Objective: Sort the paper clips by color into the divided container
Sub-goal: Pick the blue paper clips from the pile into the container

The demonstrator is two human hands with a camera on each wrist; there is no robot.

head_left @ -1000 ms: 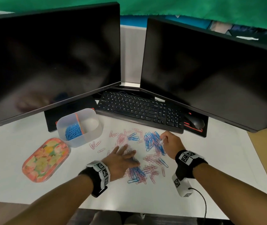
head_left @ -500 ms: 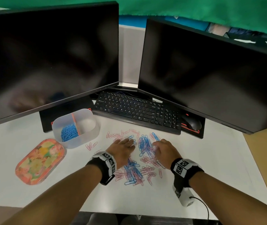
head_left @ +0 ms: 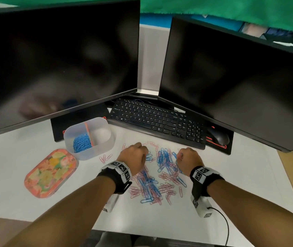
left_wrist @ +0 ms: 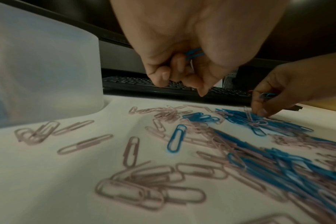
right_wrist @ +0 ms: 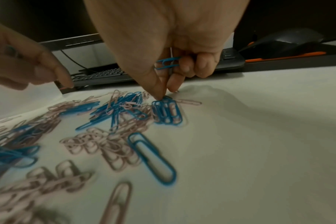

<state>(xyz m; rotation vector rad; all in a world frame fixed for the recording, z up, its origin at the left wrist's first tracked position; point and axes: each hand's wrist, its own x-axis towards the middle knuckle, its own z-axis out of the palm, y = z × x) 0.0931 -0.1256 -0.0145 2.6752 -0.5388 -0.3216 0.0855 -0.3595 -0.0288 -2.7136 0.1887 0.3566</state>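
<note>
A spread of blue and pink paper clips (head_left: 157, 177) lies on the white desk in front of the keyboard. My left hand (head_left: 135, 156) hovers over its left edge, fingers curled round blue clips (left_wrist: 194, 53) tucked in the palm. My right hand (head_left: 186, 157) is at the pile's right edge, holding blue clips (right_wrist: 167, 63) in curled fingers while thumb and forefinger pinch at a cluster of blue clips (right_wrist: 167, 112) on the desk. The translucent divided container (head_left: 88, 138) stands to the left, with blue clips (head_left: 81, 142) in its left compartment; the right compartment looks bare.
A floral oval lid (head_left: 50, 172) lies left of the container. A black keyboard (head_left: 158, 123) and mouse (head_left: 218, 136) sit just behind the clips, under two dark monitors (head_left: 58, 65). A cable (head_left: 224, 223) trails from my right wrist.
My left hand moved up from the lower pile to its upper left edge and its flat fingers curled closed. My right hand drew slightly back towards me along the pile's right edge.
</note>
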